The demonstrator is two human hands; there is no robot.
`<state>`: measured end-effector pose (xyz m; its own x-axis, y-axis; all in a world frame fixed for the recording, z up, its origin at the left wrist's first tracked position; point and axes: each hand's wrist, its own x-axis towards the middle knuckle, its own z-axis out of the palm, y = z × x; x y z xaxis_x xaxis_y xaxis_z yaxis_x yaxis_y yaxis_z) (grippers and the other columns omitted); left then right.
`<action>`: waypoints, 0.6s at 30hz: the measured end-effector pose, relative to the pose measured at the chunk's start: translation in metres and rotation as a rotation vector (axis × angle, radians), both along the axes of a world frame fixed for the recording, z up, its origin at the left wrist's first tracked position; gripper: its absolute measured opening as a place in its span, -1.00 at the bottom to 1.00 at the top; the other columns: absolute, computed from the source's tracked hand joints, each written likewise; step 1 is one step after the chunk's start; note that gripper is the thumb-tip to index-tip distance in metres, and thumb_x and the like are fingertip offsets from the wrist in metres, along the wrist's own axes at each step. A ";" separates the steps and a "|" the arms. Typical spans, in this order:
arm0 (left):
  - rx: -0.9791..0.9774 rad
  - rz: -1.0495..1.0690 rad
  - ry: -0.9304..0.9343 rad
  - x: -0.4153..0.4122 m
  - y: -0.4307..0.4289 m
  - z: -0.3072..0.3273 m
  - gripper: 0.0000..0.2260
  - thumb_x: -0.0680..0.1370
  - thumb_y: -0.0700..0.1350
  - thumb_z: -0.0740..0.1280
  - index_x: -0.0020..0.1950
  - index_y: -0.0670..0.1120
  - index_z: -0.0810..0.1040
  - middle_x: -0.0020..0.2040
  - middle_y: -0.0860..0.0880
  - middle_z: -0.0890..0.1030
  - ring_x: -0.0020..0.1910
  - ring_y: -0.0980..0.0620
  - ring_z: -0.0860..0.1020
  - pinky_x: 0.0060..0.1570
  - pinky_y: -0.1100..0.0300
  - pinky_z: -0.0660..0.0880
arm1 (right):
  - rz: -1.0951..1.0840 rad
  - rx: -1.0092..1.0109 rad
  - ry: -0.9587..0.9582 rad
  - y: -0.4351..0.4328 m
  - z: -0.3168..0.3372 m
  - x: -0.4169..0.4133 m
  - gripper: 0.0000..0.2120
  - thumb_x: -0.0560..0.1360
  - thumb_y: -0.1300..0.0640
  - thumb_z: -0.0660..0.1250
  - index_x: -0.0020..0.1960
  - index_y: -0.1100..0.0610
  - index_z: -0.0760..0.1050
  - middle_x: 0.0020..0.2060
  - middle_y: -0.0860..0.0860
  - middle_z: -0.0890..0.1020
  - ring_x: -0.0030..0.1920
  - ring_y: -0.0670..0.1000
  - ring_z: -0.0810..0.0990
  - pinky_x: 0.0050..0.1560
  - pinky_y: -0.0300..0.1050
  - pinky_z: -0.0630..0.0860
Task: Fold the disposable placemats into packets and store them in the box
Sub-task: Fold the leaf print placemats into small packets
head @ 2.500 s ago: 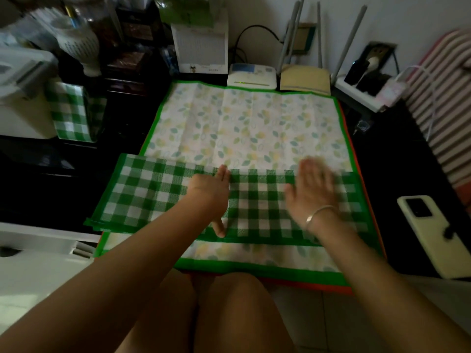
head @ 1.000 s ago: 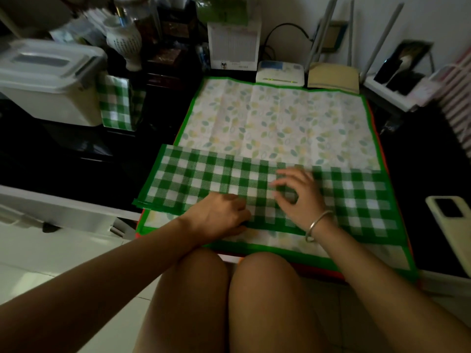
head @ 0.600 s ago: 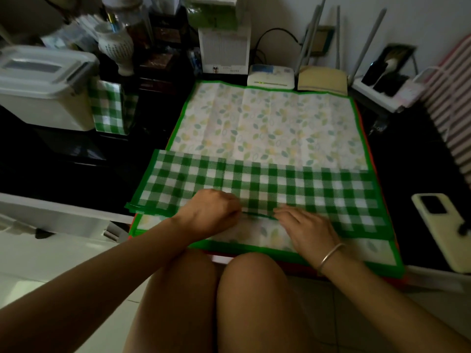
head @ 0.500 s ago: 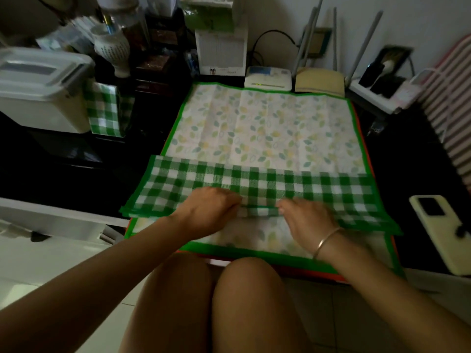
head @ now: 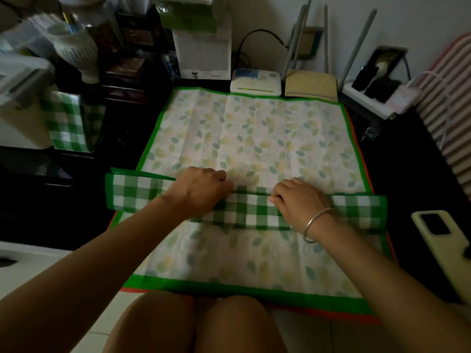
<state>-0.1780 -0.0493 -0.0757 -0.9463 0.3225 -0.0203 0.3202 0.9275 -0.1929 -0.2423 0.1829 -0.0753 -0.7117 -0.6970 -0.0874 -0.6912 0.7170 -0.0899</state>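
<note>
A leaf-print mat (head: 254,138) is lying flat on the dark table (head: 420,179), covering most of the space in front of the person, with an orange edge of another sheet showing under its near border. Across its middle a green checked mat (head: 244,212) is lying as a long narrow folded band, running from the left edge to the right edge of the leaf mat. At the far left a white box (head: 17,105) is sitting on the table, blurred, with a folded checked packet (head: 68,123) leaning upright just beside it.

The left hand (head: 201,192) is resting curled on the band left of centre, fingers closing over its far fold edge. The right hand (head: 298,200), a bangle (head: 316,224) at its wrist, is curling on the band right of centre, fingertips pinching the same fold edge. A pale phone (head: 443,240) is lying on the table at the right, apart from the mats.
</note>
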 end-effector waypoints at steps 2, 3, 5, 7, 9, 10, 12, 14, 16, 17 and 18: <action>0.050 -0.015 0.086 -0.003 -0.002 -0.008 -0.74 0.68 0.05 0.02 0.09 0.01 0.47 -0.09 0.05 0.50 -0.19 0.03 0.50 -0.33 0.14 0.30 | -0.068 -0.135 -0.005 0.002 -0.008 -0.001 -0.75 0.61 -0.05 0.16 0.03 0.08 0.52 -0.03 -0.03 0.59 0.02 -0.01 0.47 -0.08 -0.18 0.34; 0.091 -0.029 0.150 -0.003 -0.003 -0.012 -0.70 0.67 0.05 0.02 -0.02 -0.01 0.49 -0.18 0.04 0.52 -0.27 0.02 0.49 -0.38 0.15 0.28 | -0.103 -0.201 -0.022 0.004 -0.011 -0.002 -0.77 0.59 -0.06 0.20 0.02 0.07 0.52 -0.06 -0.04 0.60 0.00 0.00 0.48 -0.10 -0.17 0.34; 0.184 0.001 0.271 -0.001 -0.006 -0.021 -0.64 0.61 0.09 0.05 -0.21 -0.04 0.51 -0.36 0.03 0.54 -0.42 0.01 0.48 -0.49 0.20 0.29 | -0.160 -0.303 -0.049 0.005 -0.014 -0.002 -0.81 0.54 -0.08 0.28 0.00 0.04 0.52 -0.12 -0.03 0.61 -0.05 0.00 0.51 -0.11 -0.12 0.41; 0.283 0.094 0.335 0.001 -0.010 -0.029 -0.65 0.57 0.16 0.12 -0.23 -0.02 0.53 -0.40 0.04 0.54 -0.46 0.02 0.49 -0.51 0.22 0.36 | -0.200 -0.356 -0.062 0.004 -0.015 -0.004 -0.82 0.51 -0.08 0.33 -0.04 0.03 0.49 -0.15 -0.05 0.60 -0.11 -0.01 0.53 -0.13 -0.10 0.46; 0.387 0.185 0.386 0.005 -0.010 -0.032 -0.71 0.53 0.18 0.29 -0.18 -0.02 0.54 -0.40 0.05 0.56 -0.48 0.03 0.50 -0.51 0.23 0.39 | -0.225 -0.376 -0.079 0.004 -0.014 -0.008 -0.82 0.51 -0.07 0.34 -0.10 0.03 0.46 -0.16 -0.06 0.59 -0.15 -0.02 0.55 -0.14 -0.09 0.49; 0.422 0.211 0.405 0.006 -0.010 -0.034 -0.72 0.51 0.18 0.33 -0.20 -0.02 0.54 -0.41 0.05 0.56 -0.50 0.03 0.49 -0.51 0.24 0.38 | -0.236 -0.375 -0.091 0.003 -0.014 -0.010 -0.82 0.51 -0.07 0.33 -0.12 0.03 0.45 -0.16 -0.06 0.58 -0.15 -0.02 0.56 -0.13 -0.08 0.50; 0.454 0.226 0.434 0.005 -0.010 -0.036 -0.67 0.51 0.20 0.28 -0.26 -0.03 0.54 -0.45 0.04 0.53 -0.53 0.04 0.46 -0.52 0.25 0.36 | -0.252 -0.334 -0.100 0.002 -0.014 -0.014 -0.82 0.52 -0.08 0.32 -0.12 0.02 0.47 -0.13 -0.07 0.57 -0.13 -0.03 0.54 -0.11 -0.10 0.50; 0.447 0.219 0.424 0.001 -0.011 -0.036 -0.63 0.51 0.22 0.22 -0.30 -0.03 0.53 -0.50 0.03 0.50 -0.57 0.03 0.43 -0.52 0.28 0.31 | -0.260 -0.290 -0.093 0.001 -0.015 -0.016 -0.81 0.53 -0.10 0.29 -0.10 0.02 0.48 -0.12 -0.08 0.56 -0.13 -0.04 0.53 -0.11 -0.11 0.49; 0.405 0.190 0.415 -0.004 -0.013 -0.036 -0.64 0.51 0.20 0.28 -0.32 -0.04 0.52 -0.53 0.03 0.48 -0.60 0.03 0.42 -0.51 0.29 0.25 | -0.269 -0.258 -0.105 0.000 -0.015 -0.020 -0.79 0.53 -0.14 0.26 -0.09 -0.01 0.48 -0.13 -0.11 0.56 -0.14 -0.05 0.53 -0.12 -0.13 0.48; 0.393 0.180 0.409 -0.006 -0.014 -0.036 -0.65 0.50 0.18 0.34 -0.32 -0.05 0.51 -0.53 0.02 0.48 -0.60 0.02 0.42 -0.50 0.29 0.23 | -0.271 -0.241 -0.110 -0.001 -0.013 -0.022 -0.79 0.54 -0.16 0.25 -0.08 -0.03 0.48 -0.14 -0.13 0.57 -0.14 -0.06 0.53 -0.13 -0.14 0.46; 0.390 0.179 0.401 -0.007 -0.014 -0.036 -0.67 0.49 0.15 0.41 -0.32 -0.05 0.52 -0.53 0.02 0.48 -0.60 0.02 0.42 -0.50 0.29 0.23 | -0.273 -0.224 -0.116 -0.001 -0.013 -0.024 -0.79 0.54 -0.17 0.24 -0.08 -0.04 0.48 -0.15 -0.14 0.57 -0.15 -0.06 0.54 -0.14 -0.15 0.45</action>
<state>-0.1848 -0.0638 -0.1121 -0.8960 0.0684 0.4388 0.1243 0.9872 0.1000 -0.2661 0.1819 -0.0878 -0.8682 -0.4942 -0.0451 -0.4535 0.8270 -0.3322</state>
